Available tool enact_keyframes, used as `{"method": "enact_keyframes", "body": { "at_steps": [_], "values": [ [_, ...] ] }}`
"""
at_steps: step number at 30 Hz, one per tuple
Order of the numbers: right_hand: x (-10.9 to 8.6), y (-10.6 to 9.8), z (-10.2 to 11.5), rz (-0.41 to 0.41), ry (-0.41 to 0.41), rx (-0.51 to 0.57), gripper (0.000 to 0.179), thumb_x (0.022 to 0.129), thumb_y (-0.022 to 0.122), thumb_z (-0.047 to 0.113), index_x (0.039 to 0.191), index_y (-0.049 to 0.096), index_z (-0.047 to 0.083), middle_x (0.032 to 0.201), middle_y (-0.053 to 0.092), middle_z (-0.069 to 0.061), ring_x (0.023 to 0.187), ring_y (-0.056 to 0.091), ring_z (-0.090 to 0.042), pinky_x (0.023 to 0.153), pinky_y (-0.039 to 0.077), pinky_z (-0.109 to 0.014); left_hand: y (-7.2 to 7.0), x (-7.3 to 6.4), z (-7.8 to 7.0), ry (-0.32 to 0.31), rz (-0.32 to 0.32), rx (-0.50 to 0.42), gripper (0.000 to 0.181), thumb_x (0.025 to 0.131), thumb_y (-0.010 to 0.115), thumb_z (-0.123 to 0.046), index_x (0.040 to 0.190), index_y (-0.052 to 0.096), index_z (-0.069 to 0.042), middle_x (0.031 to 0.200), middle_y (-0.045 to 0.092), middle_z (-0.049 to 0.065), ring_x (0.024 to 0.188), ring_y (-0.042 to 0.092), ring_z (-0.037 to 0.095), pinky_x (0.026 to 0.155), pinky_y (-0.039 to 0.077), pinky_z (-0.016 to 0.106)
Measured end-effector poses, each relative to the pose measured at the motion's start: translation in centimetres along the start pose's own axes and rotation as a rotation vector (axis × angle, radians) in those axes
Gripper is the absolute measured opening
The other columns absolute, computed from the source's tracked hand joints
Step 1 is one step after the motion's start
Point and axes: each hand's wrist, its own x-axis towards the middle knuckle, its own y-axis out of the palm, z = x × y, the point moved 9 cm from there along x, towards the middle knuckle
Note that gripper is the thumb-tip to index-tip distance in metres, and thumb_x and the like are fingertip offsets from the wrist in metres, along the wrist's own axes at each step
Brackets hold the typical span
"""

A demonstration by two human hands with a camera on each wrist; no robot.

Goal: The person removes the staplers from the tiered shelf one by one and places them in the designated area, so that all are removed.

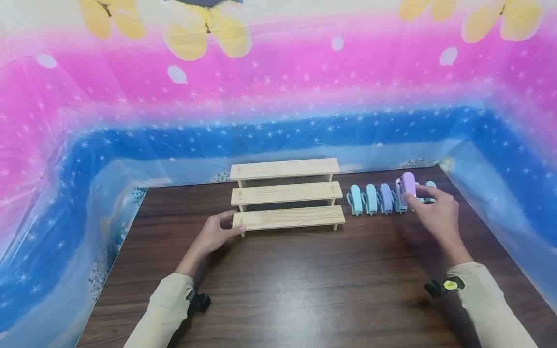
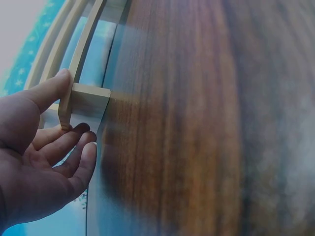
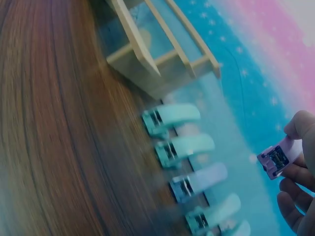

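Note:
My left hand [image 1: 216, 234] grips the left end of a three-step wooden rack [image 1: 289, 218], on its lowest step. In the left wrist view, the thumb of that hand [image 2: 44, 142] lies against the plank [image 2: 81, 56], with fingers curled at its end. My right hand [image 1: 437, 212] pinches a pink-purple mini stapler [image 1: 408, 182] between thumb and fingers. It is held above a row of similar staplers; in the right wrist view the held stapler [image 3: 275, 160] shows its metal end. The row includes teal staplers [image 1: 369, 198] and a lavender one [image 1: 385, 198]; the right hand partly hides its right end.
The row stands on the dark wooden table [image 1: 278, 285], right of the rack. A pink and blue patterned cloth [image 1: 283, 111] hangs behind the table and along both sides. The rack's steps carry nothing.

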Motion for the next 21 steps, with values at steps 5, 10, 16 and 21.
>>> {"method": "enact_keyframes", "body": {
  "at_steps": [5,10,16,21],
  "values": [
    [0.8,-1.4,-1.7,0.025,0.019,-0.011,0.062,0.094,0.069,0.050,0.135,0.066,0.003,0.117,0.070,-0.027,0.087,0.056,-0.027,0.059,0.041,-0.025,-0.1,-0.1,-0.1,0.002,0.002,-0.010,0.075,0.093,0.076,-0.037,0.153,0.045,-0.003,0.146,0.055,0.022,0.132,0.055,0.037,0.101,0.049,0.053],
    [1.7,-2.8,-3.5,0.021,0.018,-0.019,0.063,0.095,0.067,0.052,0.134,0.066,0.002,0.119,0.069,-0.027,0.087,0.052,-0.027,0.055,0.039,-0.024,0.0,-0.1,0.0,-0.005,0.000,-0.017,0.075,0.093,0.076,-0.037,0.153,0.046,-0.004,0.147,0.055,0.022,0.133,0.054,0.037,0.102,0.049,0.053],
    [2.3,-3.6,-6.1,0.034,0.049,0.028,0.062,0.096,0.066,0.050,0.137,0.064,0.003,0.127,0.066,-0.025,0.100,0.054,-0.019,0.067,0.040,-0.017,-0.1,0.0,0.2,-0.005,-0.002,-0.016,0.077,0.092,0.077,-0.041,0.153,0.046,-0.004,0.149,0.053,0.021,0.136,0.051,0.038,0.104,0.047,0.055],
    [3.2,-4.4,-8.2,0.023,0.080,0.032,0.060,0.096,0.067,0.049,0.137,0.065,0.006,0.125,0.069,-0.021,0.092,0.053,0.005,0.069,0.041,-0.010,0.0,0.1,0.3,-0.005,-0.001,-0.018,0.077,0.092,0.077,-0.041,0.153,0.046,-0.004,0.149,0.053,0.021,0.136,0.052,0.038,0.104,0.047,0.054]
  ]
}}
